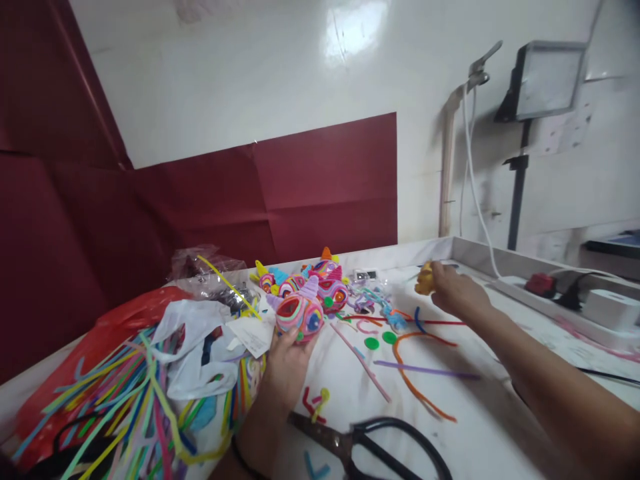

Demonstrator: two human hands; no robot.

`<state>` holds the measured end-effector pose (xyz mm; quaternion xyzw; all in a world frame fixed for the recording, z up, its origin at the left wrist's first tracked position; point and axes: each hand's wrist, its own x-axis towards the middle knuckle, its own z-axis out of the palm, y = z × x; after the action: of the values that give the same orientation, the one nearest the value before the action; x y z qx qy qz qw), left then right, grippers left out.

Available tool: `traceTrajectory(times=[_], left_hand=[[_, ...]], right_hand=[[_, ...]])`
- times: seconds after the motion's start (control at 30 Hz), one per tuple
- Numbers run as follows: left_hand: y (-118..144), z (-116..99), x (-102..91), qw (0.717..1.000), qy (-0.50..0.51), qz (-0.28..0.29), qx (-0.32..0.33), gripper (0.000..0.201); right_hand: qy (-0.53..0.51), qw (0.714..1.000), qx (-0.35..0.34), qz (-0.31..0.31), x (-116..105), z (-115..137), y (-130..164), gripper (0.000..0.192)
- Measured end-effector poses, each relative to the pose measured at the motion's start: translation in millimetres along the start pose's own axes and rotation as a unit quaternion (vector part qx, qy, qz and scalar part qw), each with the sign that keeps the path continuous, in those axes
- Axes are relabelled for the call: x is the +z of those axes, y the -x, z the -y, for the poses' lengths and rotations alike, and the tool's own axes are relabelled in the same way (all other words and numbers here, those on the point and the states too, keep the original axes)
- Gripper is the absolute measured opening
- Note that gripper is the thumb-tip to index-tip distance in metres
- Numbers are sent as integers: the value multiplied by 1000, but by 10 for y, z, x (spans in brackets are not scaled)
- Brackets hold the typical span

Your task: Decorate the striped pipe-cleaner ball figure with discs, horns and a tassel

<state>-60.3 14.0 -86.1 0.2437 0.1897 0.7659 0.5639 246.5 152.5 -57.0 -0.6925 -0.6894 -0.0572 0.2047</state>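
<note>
My left hand (pixel 290 363) grips a round pink striped pipe-cleaner figure (pixel 306 312) with a lilac horn on top, from below. Away to the right, my right hand (pixel 454 288) is closed on a small yellow-brown object (pixel 425 280) whose kind I cannot make out. Just behind the held figure sit several similar colourful pipe-cleaner figures (pixel 334 293). Between my arms lie an orange pipe cleaner (pixel 410 387), a purple pipe cleaner (pixel 427 369), a pink pipe cleaner (pixel 363 360) and two green discs (pixel 372 343). Scissors with black handles (pixel 350 443) rest near the front.
Bundles of coloured pipe cleaners (pixel 135 400) lie over a red plastic bag (pixel 75 360) on the left, beside a white plastic bag (pixel 197 347). A power strip with plugs (pixel 575 310) lines the right side. The table has a raised back edge (pixel 430 252); a lamp (pixel 547 80) stands behind.
</note>
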Motion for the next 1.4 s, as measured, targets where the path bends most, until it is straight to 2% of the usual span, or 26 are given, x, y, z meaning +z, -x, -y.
traceTrajectory(times=[0.13, 0.2, 0.27, 0.33, 0.43, 0.53, 0.73, 0.87, 1.03, 1.23, 1.4], left_hand=[[-19, -18, -23, 1000, 20, -7, 5, 45], [-31, -30, -33, 1000, 24, -12, 7, 44], [-40, -41, -42, 1000, 19, -9, 9, 41], [-46, -52, -46, 1000, 14, -6, 13, 39], [-43, -71, -26, 999, 27, -19, 20, 41], [-25, -96, 25, 998, 45, -31, 21, 44], [15, -130, 100, 997, 55, -54, 21, 46], [12, -141, 98, 997, 61, -38, 32, 47], [-19, -153, 53, 997, 68, -17, 37, 45], [-31, -137, -30, 996, 51, 64, 26, 39], [-24, -133, -60, 995, 66, 66, 32, 38]], right_hand=[[-83, 994, -41, -55, -398, 266, 37, 56], [-203, 976, -43, -66, -561, 428, 120, 55], [-368, 928, -47, -38, -674, 591, 244, 46], [-500, 863, -63, 23, -732, 738, 385, 44], [-594, 792, -95, 106, -734, 900, 562, 41], [-622, 757, -123, 156, -673, 980, 663, 42], [-625, 738, -146, 206, -491, 1039, 731, 46], [-623, 724, -181, 235, -408, 1067, 751, 42], [-594, 734, -222, 243, -366, 1066, 756, 38], [-594, 733, -230, 240, -310, 1055, 743, 40], [-580, 742, -222, 252, -279, 1053, 743, 45]])
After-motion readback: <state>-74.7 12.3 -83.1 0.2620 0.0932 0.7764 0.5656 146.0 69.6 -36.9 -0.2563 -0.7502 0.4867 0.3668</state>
